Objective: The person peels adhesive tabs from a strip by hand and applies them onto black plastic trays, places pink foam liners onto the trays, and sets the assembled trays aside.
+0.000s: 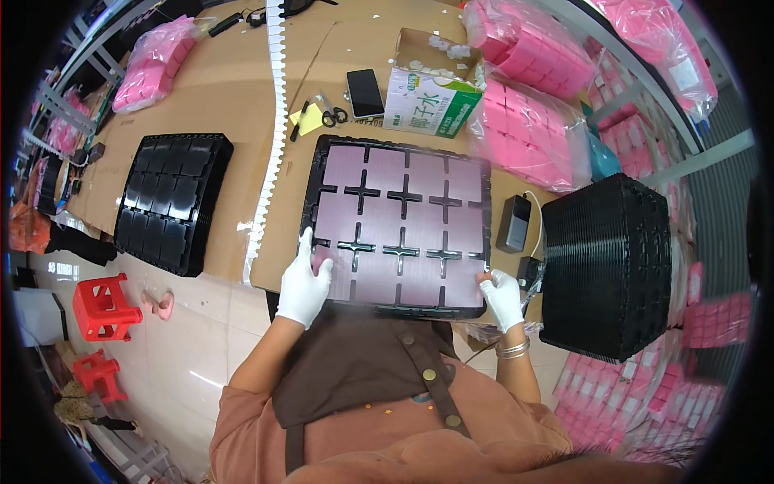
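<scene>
In front of me lies a black plastic tray (314, 179) with cross-shaped dividers. Its compartments hold several flat, shiny pinkish-purple pieces (381, 216). My left hand (305, 284), in a white glove with a bare thumb tip, grips the tray's left edge near the front corner, thumb over the top. At the front right corner my right hand (503, 298), also gloved in white with bare fingertips, is closed on the rim. The undersides of the fingers are hidden by the tray.
A tall stack of black trays (605, 266) stands at the right, a lower stack (171, 202) at the left. Behind are a cardboard box (431, 97), a phone (365, 93), scissors (333, 117) and bagged pink trays (528, 133). A power bank (513, 223) sits right. A white toothed strip (270, 145) crosses the table.
</scene>
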Demonstrator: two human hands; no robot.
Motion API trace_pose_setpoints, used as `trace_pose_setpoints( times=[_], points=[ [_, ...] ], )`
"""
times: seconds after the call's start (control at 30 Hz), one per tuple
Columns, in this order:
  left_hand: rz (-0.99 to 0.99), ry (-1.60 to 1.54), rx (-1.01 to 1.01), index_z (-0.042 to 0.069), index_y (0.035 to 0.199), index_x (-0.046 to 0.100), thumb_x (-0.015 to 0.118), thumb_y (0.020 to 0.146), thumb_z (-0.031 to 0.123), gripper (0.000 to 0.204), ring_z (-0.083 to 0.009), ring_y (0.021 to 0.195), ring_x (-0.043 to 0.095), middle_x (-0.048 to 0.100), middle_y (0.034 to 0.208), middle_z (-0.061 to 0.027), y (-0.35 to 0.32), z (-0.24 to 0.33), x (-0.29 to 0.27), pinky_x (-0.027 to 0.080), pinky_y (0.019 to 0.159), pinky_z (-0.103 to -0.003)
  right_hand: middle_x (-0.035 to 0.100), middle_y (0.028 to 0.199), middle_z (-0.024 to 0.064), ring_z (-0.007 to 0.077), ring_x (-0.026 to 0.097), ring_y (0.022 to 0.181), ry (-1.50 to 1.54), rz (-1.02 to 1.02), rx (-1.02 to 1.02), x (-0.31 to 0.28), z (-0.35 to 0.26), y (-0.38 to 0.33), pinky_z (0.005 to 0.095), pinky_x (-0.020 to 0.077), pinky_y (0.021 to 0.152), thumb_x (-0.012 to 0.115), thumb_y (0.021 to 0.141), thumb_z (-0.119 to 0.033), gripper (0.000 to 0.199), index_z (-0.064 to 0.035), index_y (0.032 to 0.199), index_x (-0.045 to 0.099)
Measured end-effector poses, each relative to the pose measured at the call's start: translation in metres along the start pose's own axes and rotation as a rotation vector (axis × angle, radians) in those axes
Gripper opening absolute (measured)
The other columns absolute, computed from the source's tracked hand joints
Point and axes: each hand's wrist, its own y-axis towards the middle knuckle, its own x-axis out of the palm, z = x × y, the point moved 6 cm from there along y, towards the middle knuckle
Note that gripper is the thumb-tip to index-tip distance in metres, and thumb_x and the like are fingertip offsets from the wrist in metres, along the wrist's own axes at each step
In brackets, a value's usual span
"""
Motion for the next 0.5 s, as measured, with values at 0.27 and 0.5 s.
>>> trace_pose_setpoints(
  times=[0.27, 0.5],
  points=[
    [-0.093, 0.034, -0.115, 0.005, 0.139, 0.04, 0.061, 0.088, 0.02, 0.058, -0.034, 0.079, 0.064, 0.064, 0.086, -0.0187, 0.002, -0.003, -0.003, 0.05, 0.076, -0.041, 0.063, 0.063, 0.0093, 0.0157, 0.057, 0.056, -0.055, -0.018, 0.009, 0.005, 0.019, 0.008, 0.0322, 0.0451, 0.055, 0.065, 0.086, -0.025, 0.029, 0.0033, 0.082, 0.065],
    [0.174, 0.333, 0.251, -0.001, 0.128, 0.05, 0.065, 0.086, 0.025, 0.052, -0.0327, 0.098, 0.06, 0.062, 0.107, -0.0181, 0.019, 0.036, -0.03, 0.047, 0.087, -0.04, 0.065, 0.092, 0.0244, 0.0377, 0.064, 0.086, -0.336, 0.303, -0.299, -0.035, -0.038, 0.028, 0.0428, 0.0504, 0.075, 0.065, 0.083, -0.03, 0.038, 0.0023, 0.101, 0.06]
  ],
)
